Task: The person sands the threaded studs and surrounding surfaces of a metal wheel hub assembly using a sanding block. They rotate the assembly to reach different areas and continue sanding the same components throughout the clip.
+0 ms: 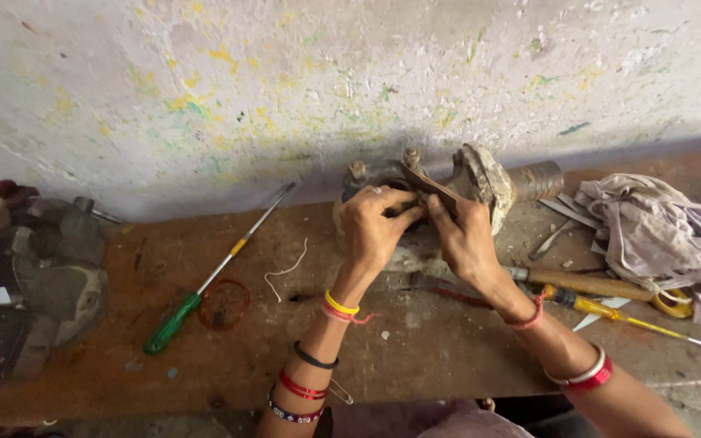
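**Two hands pressed to a grimy metal assembly at the back of a workbench**

Seen from above, a person's two bare hands meet at the far edge of a rust-brown workbench (448, 349), against a pale wall (285, 81) flecked with yellow and green paint. The left hand (373, 231) and the right hand (464, 239) are close together, fingertips almost touching, both curled onto a dirty grey metal assembly (480, 182) that sits on the bench right at the wall. The fingers pinch a thin, flat brown piece (430, 186), which tilts up between the hands and rests against the assembly. How firmly either hand grips cannot be told. Both wrists and forearms carry coloured bangles and threads.

To the left of the hands, a long screwdriver with a green handle (174, 324) lies diagonally, its tip toward the wall. Just beside its handle lies a small coil of reddish wire (222, 304). A dark bench vice (42, 276) stands at the far left edge.

To the right, a crumpled pale cloth (659, 235) lies near the wall. In front of it lie a wooden-handled tool (590, 284) and a yellow-handled screwdriver (610, 311), close together and just beside the right forearm.
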